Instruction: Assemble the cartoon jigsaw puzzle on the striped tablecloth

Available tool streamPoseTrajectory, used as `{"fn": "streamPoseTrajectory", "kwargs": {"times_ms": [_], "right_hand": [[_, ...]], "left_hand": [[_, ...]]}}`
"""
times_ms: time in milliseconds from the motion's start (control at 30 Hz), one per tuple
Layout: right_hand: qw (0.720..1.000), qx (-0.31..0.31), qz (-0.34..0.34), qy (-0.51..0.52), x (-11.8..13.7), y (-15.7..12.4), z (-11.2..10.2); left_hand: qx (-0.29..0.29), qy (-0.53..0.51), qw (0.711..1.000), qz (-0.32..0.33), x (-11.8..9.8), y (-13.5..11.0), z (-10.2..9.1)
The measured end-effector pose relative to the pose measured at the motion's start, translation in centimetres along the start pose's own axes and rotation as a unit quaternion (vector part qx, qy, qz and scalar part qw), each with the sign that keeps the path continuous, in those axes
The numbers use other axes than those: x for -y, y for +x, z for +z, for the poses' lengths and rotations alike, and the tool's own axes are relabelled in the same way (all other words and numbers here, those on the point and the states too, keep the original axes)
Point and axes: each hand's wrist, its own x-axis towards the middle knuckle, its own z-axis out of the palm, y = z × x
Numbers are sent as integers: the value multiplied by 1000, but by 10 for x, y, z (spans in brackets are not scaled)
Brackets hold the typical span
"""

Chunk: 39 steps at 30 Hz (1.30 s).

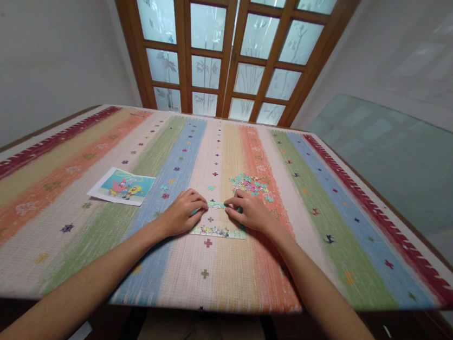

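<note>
A partly assembled jigsaw puzzle [219,232] lies on the cloth in front of me, its lower border strip joined in a row. A teal upper strip [217,205] of it runs between my two hands. My left hand [186,213] rests at the left end of this strip, its fingers curled and closed against the edge. At the right end, my right hand [249,211] has thumb and fingers bent together on the pieces. The fingers of both hands partly cover the puzzle's sides. Just beyond my right hand lies a pile of loose jigsaw pieces [252,184].
A printed cartoon picture [126,187] lies left of my left hand, one corner lifted. Single teal pieces [164,187] are scattered nearby. The striped tablecloth [78,251] covers the table. Wooden glazed doors [230,45] stand behind, and a glass panel [398,168] leans at the right.
</note>
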Motion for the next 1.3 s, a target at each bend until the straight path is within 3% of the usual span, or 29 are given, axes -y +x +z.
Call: {"fn": "streamPoseTrajectory", "kwargs": {"times_ms": [1300], "right_hand": [[1000, -4, 2, 16, 0, 0, 0]], "left_hand": [[5, -4, 1000, 1, 0, 0, -1]]}}
